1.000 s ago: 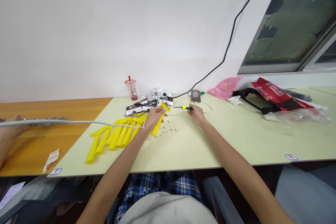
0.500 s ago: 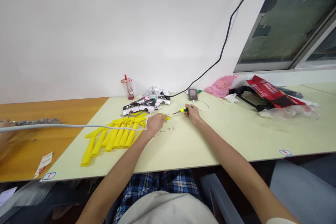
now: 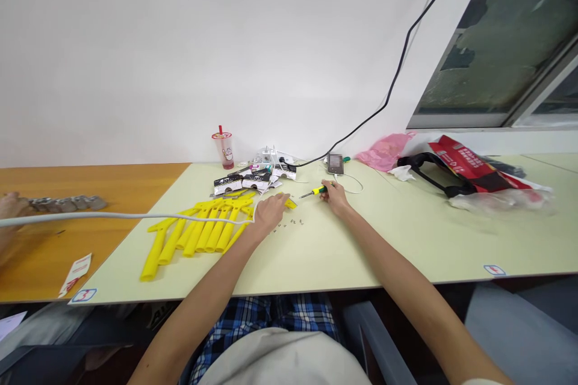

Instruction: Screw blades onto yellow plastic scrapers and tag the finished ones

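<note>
My right hand (image 3: 335,195) is closed around a screwdriver (image 3: 317,191) with a yellow and dark green handle, its thin metal shaft pointing left. Just left of that tip, my left hand (image 3: 270,212) is closed on a yellow plastic scraper (image 3: 291,203); most of it is hidden by the hand. The shaft tip and the scraper look slightly apart. Small screws (image 3: 292,222) are scattered on the table below the two hands. Left of my left hand, several yellow T-shaped scrapers (image 3: 198,234) lie side by side.
Behind the hands lie black-and-white small boxes (image 3: 256,180) and a plugged power strip (image 3: 269,155). A lidded cup (image 3: 224,150), a small device (image 3: 335,163), a pink bag (image 3: 385,152) and a red-black bag (image 3: 469,162) line the wall. Another person's hand (image 3: 12,206) is at far left near metal parts (image 3: 67,203).
The view has shifted slightly. Both my hands keep their grips, and the screwdriver stays near the scraper. At far left, the other person's hand has moved.
</note>
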Tool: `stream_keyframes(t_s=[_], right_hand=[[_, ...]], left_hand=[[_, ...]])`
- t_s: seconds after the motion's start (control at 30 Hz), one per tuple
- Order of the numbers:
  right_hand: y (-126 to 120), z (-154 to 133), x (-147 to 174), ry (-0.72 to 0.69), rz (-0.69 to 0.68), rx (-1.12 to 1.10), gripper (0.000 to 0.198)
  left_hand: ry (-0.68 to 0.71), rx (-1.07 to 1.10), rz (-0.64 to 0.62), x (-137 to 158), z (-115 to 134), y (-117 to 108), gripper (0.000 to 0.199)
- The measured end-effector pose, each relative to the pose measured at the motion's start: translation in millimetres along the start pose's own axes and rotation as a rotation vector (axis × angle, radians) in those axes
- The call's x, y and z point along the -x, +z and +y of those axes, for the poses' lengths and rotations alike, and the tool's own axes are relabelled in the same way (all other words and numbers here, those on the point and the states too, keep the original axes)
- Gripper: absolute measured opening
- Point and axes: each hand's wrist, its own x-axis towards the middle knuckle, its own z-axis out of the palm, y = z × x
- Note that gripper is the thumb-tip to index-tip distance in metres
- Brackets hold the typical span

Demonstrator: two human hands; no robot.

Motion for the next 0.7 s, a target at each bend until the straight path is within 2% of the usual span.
stream_keyframes(t_s=[0.27, 0.5, 0.7], right_hand=[[-2.7, 1.9, -3.4, -0.007, 0.001, 0.002, 0.029], [-4.8, 5.3, -8.1, -0.009, -0.003, -0.004, 0.035], [-5.4, 7.8, -10.1, -0.018, -0.007, -0.011, 0.038]], left_hand=[[0.011, -0.046, -0.008, 1.7, 9.3, -6.4, 0.033], [0.008, -0.161, -0.048, 2.3, 11.7, -9.4, 0.037], [0.017, -0.226, -0.026, 1.8, 10.4, -6.1, 0.043]])
